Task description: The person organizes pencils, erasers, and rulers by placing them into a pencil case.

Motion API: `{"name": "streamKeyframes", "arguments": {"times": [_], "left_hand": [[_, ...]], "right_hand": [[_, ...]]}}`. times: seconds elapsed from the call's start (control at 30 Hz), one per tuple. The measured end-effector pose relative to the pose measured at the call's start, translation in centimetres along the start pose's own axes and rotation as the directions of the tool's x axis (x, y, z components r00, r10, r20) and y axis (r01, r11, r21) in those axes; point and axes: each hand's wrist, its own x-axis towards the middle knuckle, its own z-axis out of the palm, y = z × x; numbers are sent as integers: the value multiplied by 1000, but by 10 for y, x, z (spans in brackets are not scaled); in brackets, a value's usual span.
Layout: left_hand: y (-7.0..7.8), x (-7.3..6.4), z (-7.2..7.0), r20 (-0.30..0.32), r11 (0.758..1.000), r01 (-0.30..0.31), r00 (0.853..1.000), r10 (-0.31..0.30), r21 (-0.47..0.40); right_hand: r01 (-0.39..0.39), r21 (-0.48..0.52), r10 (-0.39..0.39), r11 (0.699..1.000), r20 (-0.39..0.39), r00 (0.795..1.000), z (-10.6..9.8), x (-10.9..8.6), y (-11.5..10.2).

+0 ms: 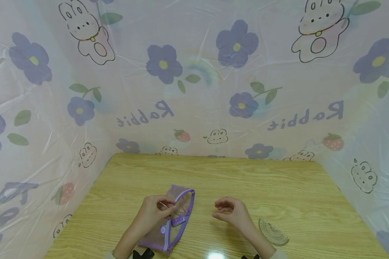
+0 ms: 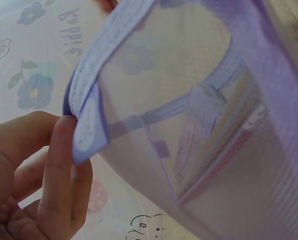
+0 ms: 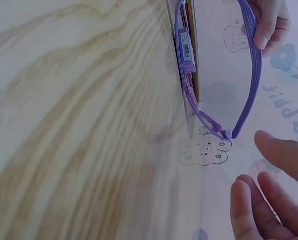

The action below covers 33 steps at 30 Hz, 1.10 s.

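A see-through pencil case (image 1: 157, 230) with purple edging lies on the table, its zipped mouth spread open. My left hand (image 1: 155, 212) pinches one side of that mouth between thumb and fingers, close to a small purple label (image 2: 89, 125). Inside the case are pencils (image 3: 195, 75) and a purple barcoded block (image 3: 186, 50) that looks like an eraser. My right hand (image 1: 235, 214) hovers to the right of the case, fingers loosely bent, with nothing in its grasp. A clear protractor (image 1: 273, 232) lies flat on the table beside the right forearm.
The wood-grain table (image 1: 246, 176) is enclosed at the back and both sides by a pale curtain (image 1: 197, 97) printed with rabbits and flowers. A bright light reflection shows at the table's near edge.
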Motion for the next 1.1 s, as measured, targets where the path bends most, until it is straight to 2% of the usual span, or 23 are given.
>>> {"name": "streamKeyframes", "arguments": {"times": [0.23,0.63,0.83,1.1], "left_hand": [[0,-2,-1,-11,1000,9,1000,-9,-4],[-1,-3,-3,-5,1000,9,1000,-9,18],[-1,-2,-2,-11,1000,20,1000,-19,4],[0,-1,-1,-2,999,17,1000,-17,-28]], "right_hand": [[10,-25,-10,1000,-7,1000,-8,-7,2],[-36,-15,35,999,-37,999,-22,-18,6],[-19,-26,18,999,-45,999,-29,-22,10],[-36,-17,34,999,-80,996,-35,-26,10]]}}
